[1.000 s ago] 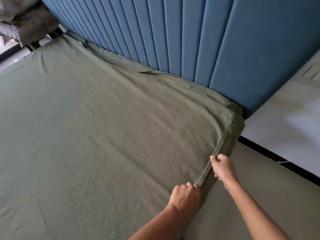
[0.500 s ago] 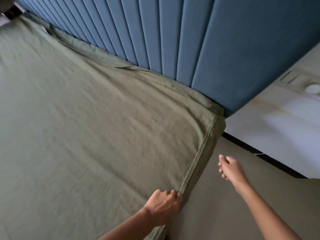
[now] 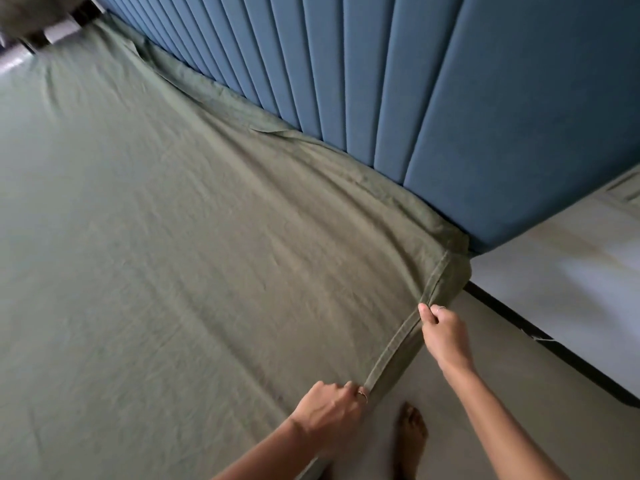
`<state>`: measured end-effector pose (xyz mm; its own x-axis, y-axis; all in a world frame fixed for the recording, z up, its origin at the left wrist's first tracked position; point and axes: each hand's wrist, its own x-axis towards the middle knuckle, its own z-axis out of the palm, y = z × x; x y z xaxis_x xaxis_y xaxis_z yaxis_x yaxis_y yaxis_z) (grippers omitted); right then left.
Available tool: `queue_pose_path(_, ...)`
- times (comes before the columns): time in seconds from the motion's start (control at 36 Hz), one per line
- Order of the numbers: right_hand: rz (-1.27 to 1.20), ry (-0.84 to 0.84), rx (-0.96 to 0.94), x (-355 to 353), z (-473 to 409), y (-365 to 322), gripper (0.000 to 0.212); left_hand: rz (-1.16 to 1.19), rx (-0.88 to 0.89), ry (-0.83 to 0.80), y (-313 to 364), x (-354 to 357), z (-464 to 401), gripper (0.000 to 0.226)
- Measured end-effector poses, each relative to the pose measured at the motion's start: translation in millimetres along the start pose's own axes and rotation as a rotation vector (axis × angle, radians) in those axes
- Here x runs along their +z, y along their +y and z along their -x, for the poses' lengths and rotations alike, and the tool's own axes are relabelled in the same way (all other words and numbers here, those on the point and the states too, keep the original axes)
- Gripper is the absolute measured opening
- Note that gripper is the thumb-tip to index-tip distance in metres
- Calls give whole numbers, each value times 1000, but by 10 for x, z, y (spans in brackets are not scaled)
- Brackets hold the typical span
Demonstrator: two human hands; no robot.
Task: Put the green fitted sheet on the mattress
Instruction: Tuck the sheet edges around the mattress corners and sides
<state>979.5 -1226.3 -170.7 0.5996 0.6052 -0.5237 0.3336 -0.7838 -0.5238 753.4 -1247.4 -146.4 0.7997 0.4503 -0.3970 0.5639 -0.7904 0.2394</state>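
Both hands, left hand (image 3: 334,408) and right hand (image 3: 445,332), pinch green sheet (image 3: 194,258) hem

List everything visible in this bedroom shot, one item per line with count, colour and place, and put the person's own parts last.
green fitted sheet: one, olive green, spread over the bed, its seamed edge running along the near right side.
headboard: one, blue, padded in vertical channels, standing along the far edge of the bed.
floor: grey-beige, right of the bed.
wall: pale, far right, with a dark strip along its base.
dark bundle: one, grey-brown, top left corner, too blurred to identify.
foot: one, bare, on the floor beside the bed.
left hand: one, gripping the sheet's seamed edge, nearer the camera.
right hand: one, pinching the same edge closer to the corner.
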Motion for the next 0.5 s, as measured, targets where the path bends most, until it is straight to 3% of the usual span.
queue_pose_path(0.11, -11, -40, -28, -94, -16, 71, 42, -45, -38, -50, 25, -30, -28, 22)
queue_pose_path(0.25, 15, -227, -48, -190, -217, 105, 45, -130, -116, -100, 79, -238, -241, 15)
queue_pose_path(0.42, -87, -62, 15, -593, -707, -168, 56, 17, -317, -134, 315, -497, -1030, 44)
queue_pose_path(0.5, -51, -109, 13, -775, -921, -377, 59, 107, -400, -125, 417, -499, -1330, 45)
